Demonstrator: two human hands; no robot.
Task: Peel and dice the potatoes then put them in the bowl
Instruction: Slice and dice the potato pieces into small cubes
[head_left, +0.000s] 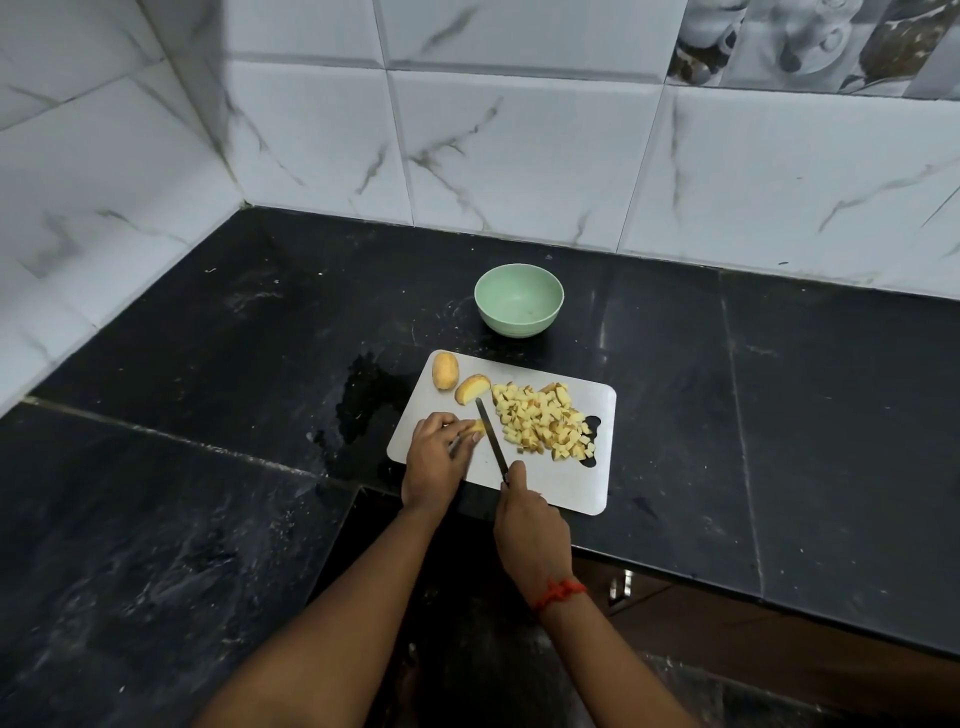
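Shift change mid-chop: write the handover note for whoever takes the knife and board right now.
Left hand: holds a small yellow potato piece on the white rectangular cutting board.
Right hand: grips the slim dark-bladed knife, blade beside that piece.
Done: pile of yellow potato dice on the board's right side.
To do: dice the held piece, the cut potato half and the whole potato at the board's far left; then move all dice into the pale green round bowl beyond the board, which holds none yet.
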